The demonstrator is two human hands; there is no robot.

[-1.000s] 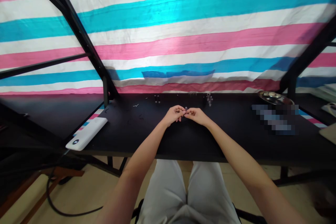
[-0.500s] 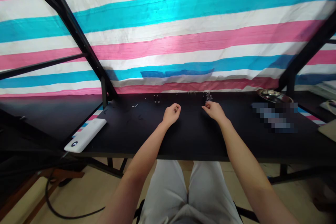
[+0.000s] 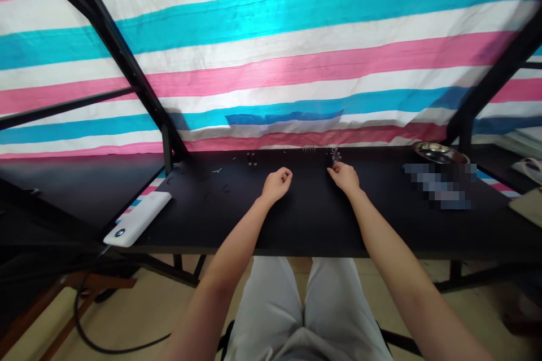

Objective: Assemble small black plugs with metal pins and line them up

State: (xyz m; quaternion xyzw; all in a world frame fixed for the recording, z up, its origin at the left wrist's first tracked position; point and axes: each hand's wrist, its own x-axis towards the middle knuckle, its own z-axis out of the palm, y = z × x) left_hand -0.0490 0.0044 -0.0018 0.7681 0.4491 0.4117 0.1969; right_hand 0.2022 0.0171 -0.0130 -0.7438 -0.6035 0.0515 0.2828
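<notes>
My left hand (image 3: 277, 183) rests on the black table (image 3: 309, 220) with its fingers curled closed; whatever may be inside them is hidden. Further right, my right hand (image 3: 346, 178) is at a small cluster of metal pieces (image 3: 336, 155) near the back edge. Its thumb and fingertips are drawn together, and I cannot make out what is between them. A row of tiny pieces (image 3: 309, 149) lies along the back edge between the hands. Beyond my left hand, a small group of little metal pieces (image 3: 252, 159) is set out.
On the left, a white power bank (image 3: 138, 219) with a cable lies at the table's edge. A shiny metal dish (image 3: 440, 152) stands back right, beside a blurred-out item (image 3: 440, 186). Black frame posts (image 3: 167, 135) and a striped sheet (image 3: 296, 79) rise behind.
My right hand's thumb and fingertips have come closer together at the metal pieces. My left hand stays almost still. The view has shifted slightly.
</notes>
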